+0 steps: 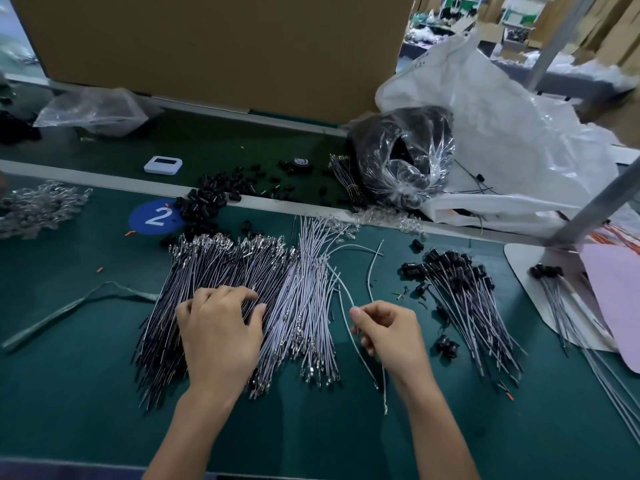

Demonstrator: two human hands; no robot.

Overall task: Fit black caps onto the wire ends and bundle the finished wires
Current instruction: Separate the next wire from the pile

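1. While our left hand rests bent-fingered on the wire pile, holding nothing, our right hand pinches one loose wire just right of that pile.
2. We judge the wire light, thin and floppy, best held near its end.
3. Black caps beyond the pile look small, smooth and cylindrical, so likely to roll.
4. Capped wires lie farther right of the pile, splayed.

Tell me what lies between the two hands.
In the head view, a pile of light grey wires lies between the left hand and the right hand.
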